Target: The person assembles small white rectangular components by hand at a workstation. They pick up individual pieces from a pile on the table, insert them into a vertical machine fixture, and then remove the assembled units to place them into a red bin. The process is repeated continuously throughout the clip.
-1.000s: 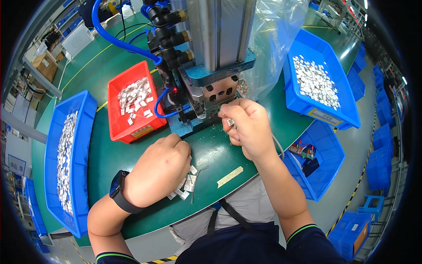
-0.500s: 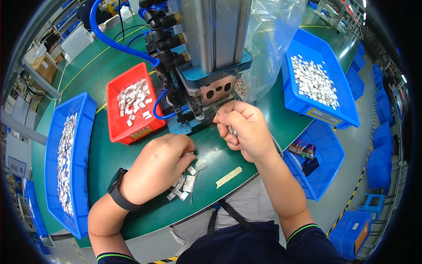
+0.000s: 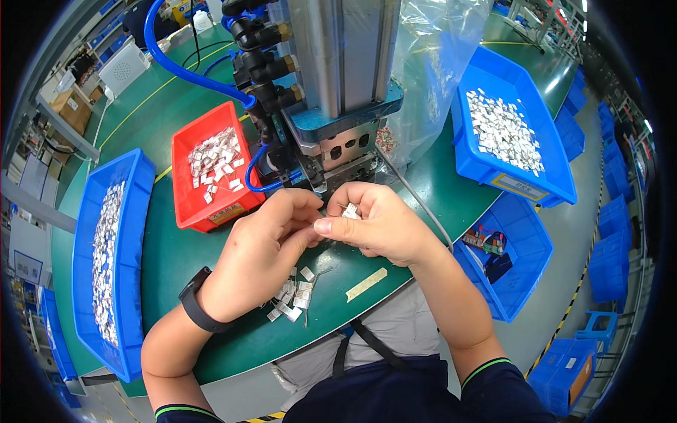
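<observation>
My left hand [image 3: 264, 243] and my right hand [image 3: 377, 224] meet in front of a pneumatic press [image 3: 347, 144], fingertips close together. The right one is closed on small white rectangular components [image 3: 350, 211], which show between its thumb and curled fingers. Thumb and fingers of the left are pinched; what lies between them is hidden. Below the hands, a small pile of white components with thin wire leads [image 3: 302, 292] lies on the green table [image 3: 233, 352]. A strip of pale tape [image 3: 367, 284] is stuck to the table beside the pile.
A red bin [image 3: 185, 204] and a long blue bin [image 3: 134, 275] of white parts stand to the left. Another blue bin [image 3: 469, 166] of parts sits at the right, above a lower blue bin [image 3: 525, 271]. A clear plastic bag [image 3: 430, 84] hangs behind the press.
My right hand has drawn back from the press toward me. My left hand has moved up and right from beside the pile, so both now meet.
</observation>
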`<state>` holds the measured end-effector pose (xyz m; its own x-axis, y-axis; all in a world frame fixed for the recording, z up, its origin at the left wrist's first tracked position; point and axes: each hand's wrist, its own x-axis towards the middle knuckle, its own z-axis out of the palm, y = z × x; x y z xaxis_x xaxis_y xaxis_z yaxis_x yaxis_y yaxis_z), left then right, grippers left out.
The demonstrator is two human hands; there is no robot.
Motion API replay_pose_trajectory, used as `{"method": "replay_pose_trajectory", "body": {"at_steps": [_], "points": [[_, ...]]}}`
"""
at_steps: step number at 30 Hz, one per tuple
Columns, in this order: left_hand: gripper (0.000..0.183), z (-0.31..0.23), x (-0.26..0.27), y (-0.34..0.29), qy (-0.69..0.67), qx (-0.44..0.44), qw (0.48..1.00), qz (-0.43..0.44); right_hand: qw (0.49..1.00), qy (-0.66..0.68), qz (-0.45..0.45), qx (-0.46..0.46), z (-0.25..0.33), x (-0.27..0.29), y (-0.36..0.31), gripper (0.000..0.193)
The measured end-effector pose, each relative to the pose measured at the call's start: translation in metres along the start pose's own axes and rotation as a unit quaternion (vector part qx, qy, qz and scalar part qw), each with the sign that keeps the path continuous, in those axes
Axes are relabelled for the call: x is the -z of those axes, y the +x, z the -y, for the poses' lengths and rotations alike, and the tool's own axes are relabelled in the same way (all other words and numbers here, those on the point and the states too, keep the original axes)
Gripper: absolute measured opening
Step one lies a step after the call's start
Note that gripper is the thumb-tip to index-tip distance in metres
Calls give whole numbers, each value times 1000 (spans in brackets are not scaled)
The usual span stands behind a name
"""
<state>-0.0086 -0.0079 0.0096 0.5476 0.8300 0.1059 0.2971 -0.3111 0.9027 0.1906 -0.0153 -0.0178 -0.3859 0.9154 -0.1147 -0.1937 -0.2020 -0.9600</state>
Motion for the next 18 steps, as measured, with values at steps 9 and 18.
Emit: {"method": "replay_pose_trajectory", "body": {"at_steps": [9,18], "points": [[39,-3,-6,2,-44,-3,999,-16,973,-188,5,135,-16,16,7,27],[39,9,3,5,-4,-23,998,-60,985,-145,16,89,-18,15,0,33]]}}
